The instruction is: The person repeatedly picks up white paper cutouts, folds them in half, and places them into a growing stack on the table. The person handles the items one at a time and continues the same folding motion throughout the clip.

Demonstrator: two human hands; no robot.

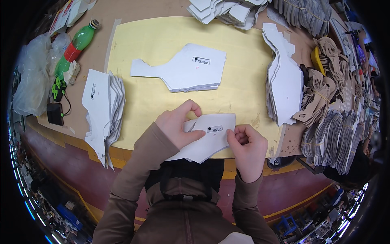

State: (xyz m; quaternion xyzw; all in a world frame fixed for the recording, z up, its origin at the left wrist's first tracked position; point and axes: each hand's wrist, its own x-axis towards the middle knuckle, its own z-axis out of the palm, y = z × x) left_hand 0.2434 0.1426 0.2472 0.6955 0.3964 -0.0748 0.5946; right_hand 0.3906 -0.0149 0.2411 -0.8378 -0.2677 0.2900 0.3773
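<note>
Your left forearm, in a brown sleeve, slants in from the lower left; your right one rises more steeply. Your left hand [174,126] lies palm down at the left of a white printed cut panel [213,143], its thumb stretched across the upper face. The index finger arches forward, spread well away from that thumb; the remaining fingers are hidden, so I can't tell whether they grip from below. Your right hand [248,146] pinches the panel's right edge between thumb and index finger, with the other fingers curled in. The panel is in front of your torso, at the near edge of the yellow sheet [243,103], nearer you than a stack of similar white panels [197,73].
</note>
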